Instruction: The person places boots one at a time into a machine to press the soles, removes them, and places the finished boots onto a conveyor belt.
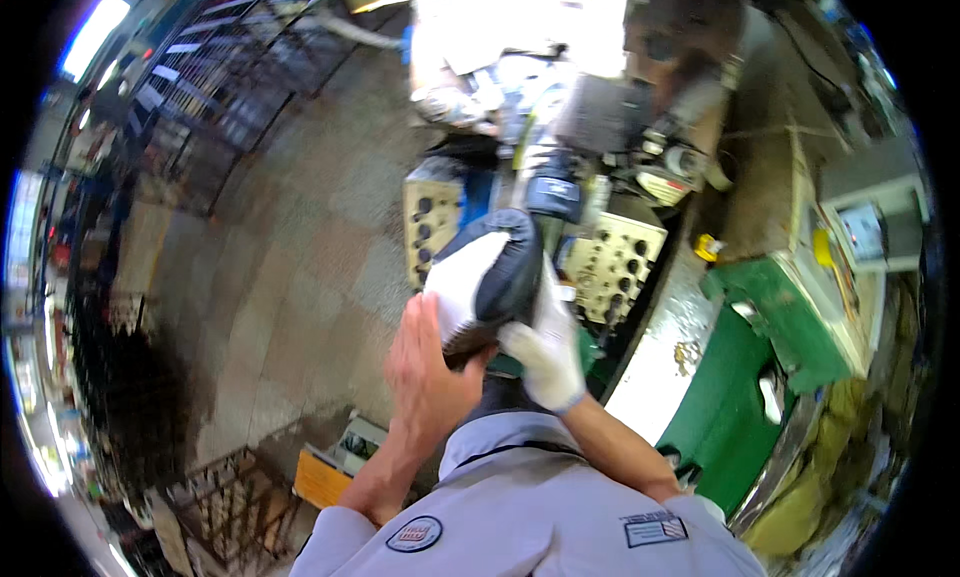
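Note:
Between my hands, in front of my body, is a black and white shoe upper [500,272], its smooth white panel turned to the left and its dark padded part to the right. My bare left hand [430,362] grips its lower left side, fingers along the white panel and thumb at the lower edge. A white glove covers my right hand [548,347], which is closed around the right side with the thumb at the bottom. Just beyond the shoe upper stands a machine with a dark round head [553,197]; whether the two touch I cannot tell.
Cream panels with dark round holes [615,267] flank the machine. A bright lamp [520,17] glares at the top. To the right are a green-topped bench [725,402], a green box [795,317] and a yellow tape roll [708,247]. Dark racks [215,87] line the left.

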